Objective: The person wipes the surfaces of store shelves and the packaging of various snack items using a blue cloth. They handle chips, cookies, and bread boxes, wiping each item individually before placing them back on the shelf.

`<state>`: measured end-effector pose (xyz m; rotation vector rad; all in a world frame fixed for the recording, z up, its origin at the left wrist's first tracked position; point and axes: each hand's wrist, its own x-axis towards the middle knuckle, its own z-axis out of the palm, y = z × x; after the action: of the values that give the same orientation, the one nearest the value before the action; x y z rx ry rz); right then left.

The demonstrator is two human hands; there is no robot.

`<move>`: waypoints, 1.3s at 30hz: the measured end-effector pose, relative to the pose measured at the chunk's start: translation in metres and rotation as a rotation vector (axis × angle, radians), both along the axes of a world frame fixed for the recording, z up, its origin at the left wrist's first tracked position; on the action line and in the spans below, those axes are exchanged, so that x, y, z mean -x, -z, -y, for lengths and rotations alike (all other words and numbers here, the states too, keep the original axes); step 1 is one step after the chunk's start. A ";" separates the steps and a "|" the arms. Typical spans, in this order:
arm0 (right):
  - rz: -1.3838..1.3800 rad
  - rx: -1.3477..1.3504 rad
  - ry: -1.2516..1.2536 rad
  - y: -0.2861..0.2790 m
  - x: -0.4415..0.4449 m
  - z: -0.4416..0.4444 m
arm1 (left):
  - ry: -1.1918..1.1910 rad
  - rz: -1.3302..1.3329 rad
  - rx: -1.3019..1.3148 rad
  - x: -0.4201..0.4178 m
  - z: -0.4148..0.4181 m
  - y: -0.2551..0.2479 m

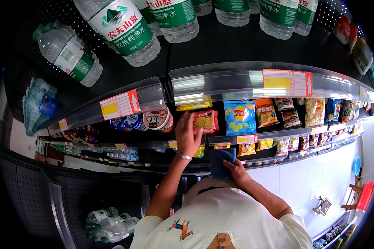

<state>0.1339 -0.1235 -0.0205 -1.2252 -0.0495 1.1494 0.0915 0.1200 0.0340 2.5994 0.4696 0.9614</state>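
My left hand (188, 137), with a bracelet at its wrist, reaches onto the shelf and touches the left side of a red cracker packet (205, 120). Behind that packet lies a yellow packet (194, 106). A round instant noodle tub (157, 119) stands tilted to the left of the hand, and a blue Lay's chip bag (240, 117) stands to the right of the red packet. In front of my body, my right hand (237, 170) holds a folded blue cloth (222, 160), thumb on top. The fingers beneath the cloth are hidden.
Clear plastic price rails (218, 84) run along the shelf edges. Large water bottles (124, 31) stand on the upper shelf. More bottles (112, 224) lie on a shelf at lower left. A red stool (364, 196) and a small folding stool (323, 206) stand on the floor at right.
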 end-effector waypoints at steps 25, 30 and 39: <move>-0.038 -0.075 0.019 0.013 -0.005 0.009 | -0.040 -0.339 -0.170 -0.060 -0.059 -0.007; 0.006 -0.087 0.048 0.006 -0.010 0.015 | -0.031 -0.720 -0.021 -0.097 -0.103 0.014; 0.013 -0.082 0.105 -0.005 -0.016 0.021 | 0.062 -0.782 -0.113 -0.117 -0.121 0.025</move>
<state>0.1502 -0.1448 -0.0160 -1.1490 -0.0409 1.0383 0.2087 0.2408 0.0095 2.9985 0.5143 -0.0977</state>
